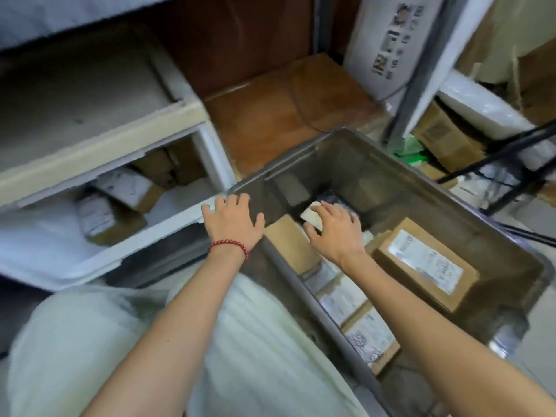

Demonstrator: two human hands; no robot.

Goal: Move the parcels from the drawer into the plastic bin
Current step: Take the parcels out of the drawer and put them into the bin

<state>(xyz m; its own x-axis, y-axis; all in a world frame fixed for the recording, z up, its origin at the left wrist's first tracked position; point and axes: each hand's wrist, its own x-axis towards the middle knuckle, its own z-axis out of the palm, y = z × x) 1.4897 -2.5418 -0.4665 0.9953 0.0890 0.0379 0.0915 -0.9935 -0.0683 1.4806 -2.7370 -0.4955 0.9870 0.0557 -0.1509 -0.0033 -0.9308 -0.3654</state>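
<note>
Grey plastic is filling the right half of my view: the grey plastic bin is sitting just beside the white drawer, which is standing open on the left. In the bin, labelled cardboard parcels are lying in a row along the near wall, and a large brown cardboard parcel with a white label is leaning tilted at the right side. Two labelled drawer parcels are waiting in the drawer, not yet moved.

My left hand, with a red bead bracelet at the wrist, is resting with fingers spread wide on the corner where drawer front and bin rim meet, holding nothing. My right hand is reaching into the bin, fingers curled over a small pale parcel, thumb at its near edge, gripping it over the dark gap at the far end.

I am judging this as the set-down. To do it well, I am planning to lower the parcel flat into that gap, release only once it is bearing on something, and brace the bin with the left hand so that it is not sliding.
</note>
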